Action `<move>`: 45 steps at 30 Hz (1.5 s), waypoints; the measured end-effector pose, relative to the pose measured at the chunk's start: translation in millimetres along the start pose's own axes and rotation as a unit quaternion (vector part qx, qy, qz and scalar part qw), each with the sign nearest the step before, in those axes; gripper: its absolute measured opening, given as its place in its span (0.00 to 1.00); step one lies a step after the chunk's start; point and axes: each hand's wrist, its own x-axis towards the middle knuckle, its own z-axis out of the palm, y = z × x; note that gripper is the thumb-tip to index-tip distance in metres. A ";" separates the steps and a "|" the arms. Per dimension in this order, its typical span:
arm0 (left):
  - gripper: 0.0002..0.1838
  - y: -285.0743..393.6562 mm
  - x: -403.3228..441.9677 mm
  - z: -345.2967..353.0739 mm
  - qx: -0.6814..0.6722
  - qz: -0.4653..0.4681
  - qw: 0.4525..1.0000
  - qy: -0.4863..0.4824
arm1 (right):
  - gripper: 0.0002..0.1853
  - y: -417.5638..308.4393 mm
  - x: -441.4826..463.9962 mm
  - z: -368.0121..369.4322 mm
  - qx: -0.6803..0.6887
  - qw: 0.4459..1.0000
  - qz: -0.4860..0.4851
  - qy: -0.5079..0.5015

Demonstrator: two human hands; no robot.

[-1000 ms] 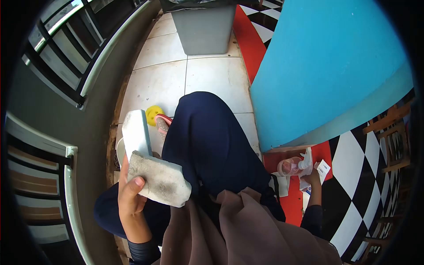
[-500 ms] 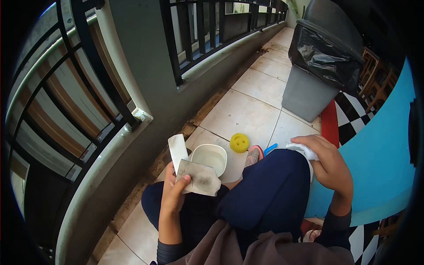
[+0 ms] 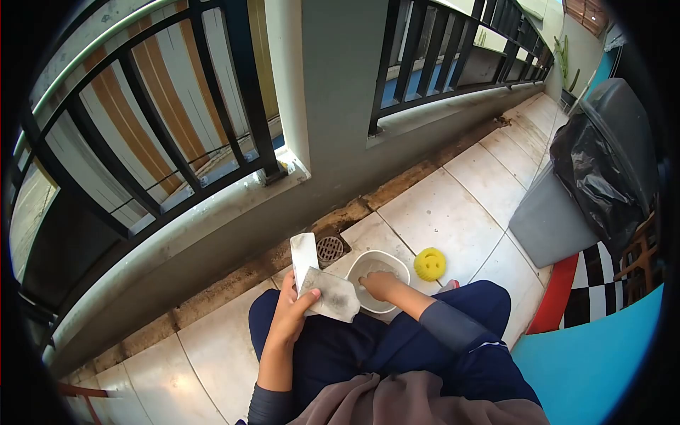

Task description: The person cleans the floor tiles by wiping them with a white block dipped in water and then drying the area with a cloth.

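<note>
My left hand (image 3: 290, 312) grips a stained white folded piece (image 3: 330, 295), its thumb pressed on the squarish flap with the dark smudge. A narrower white part of it stands up behind the fingers. My right hand (image 3: 381, 285) reaches down into a white bowl (image 3: 406, 273) that seems to hold water. Its fingers are bunched low in the bowl, and what they hold is hidden. Just right of the bowl, a round yellow sponge with a smiling face (image 3: 430, 264) lies on the tiles.
A floor drain (image 3: 330, 248) sits behind the white piece, along the low grey wall (image 3: 333, 180) with black railings (image 3: 425, 67). A grey bin (image 3: 549, 216) lined with a black bag stands at right. A blue surface (image 3: 588, 354) curves at lower right.
My right hand has moved left from beside the knee, where it held a white cloth or tissue, into the bowl. My left hand keeps its grip. The view has turned right-side scenery further right.
</note>
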 end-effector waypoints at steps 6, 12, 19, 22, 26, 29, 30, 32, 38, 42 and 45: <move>0.33 -10.9 25.5 16.0 0.020 -0.011 1.000 -0.003 | 0.21 35.4 -10.4 -4.7 0.238 0.953 -0.128 0.134; 0.33 -16.6 28.6 16.2 0.039 -0.037 0.998 -0.013 | 0.16 30.3 -27.3 -34.3 0.396 0.898 -0.077 0.174; 0.34 -19.6 27.4 10.7 0.030 -0.042 0.998 -0.026 | 0.21 12.3 -13.0 -17.8 0.388 0.892 -0.034 0.228; 0.34 -21.7 30.7 8.1 0.041 -0.046 0.998 -0.033 | 0.25 7.3 -9.1 -11.0 0.381 0.892 -0.029 0.241; 0.35 -19.9 29.7 10.1 0.035 -0.049 0.998 -0.031 | 0.29 2.3 -5.6 -1.6 0.394 0.875 -0.034 0.280; 0.36 -22.1 29.1 8.2 0.033 -0.046 0.998 -0.026 | 0.29 1.1 -4.0 -0.6 0.393 0.869 -0.038 0.298; 0.36 -22.1 29.4 8.1 0.031 -0.048 0.998 -0.027 | 0.29 0.6 -4.1 -0.7 0.391 0.869 -0.038 0.300; 0.36 -21.7 29.5 9.0 0.029 -0.050 0.998 -0.028 | 0.29 0.4 -1.6 3.4 0.366 0.877 -0.032 0.309; 0.34 -19.8 29.3 11.3 0.043 -0.051 0.997 -0.032 | 0.28 0.7 -1.6 8.7 0.321 0.890 -0.038 0.320; 0.32 -20.7 29.9 11.8 0.068 -0.071 0.995 -0.034 | 0.27 0.1 -5.8 6.3 0.315 0.907 -0.021 0.279; 0.33 -19.0 31.3 14.2 0.109 -0.081 0.990 -0.029 | 0.23 0.8 -14.6 -6.4 0.372 0.907 0.007 0.198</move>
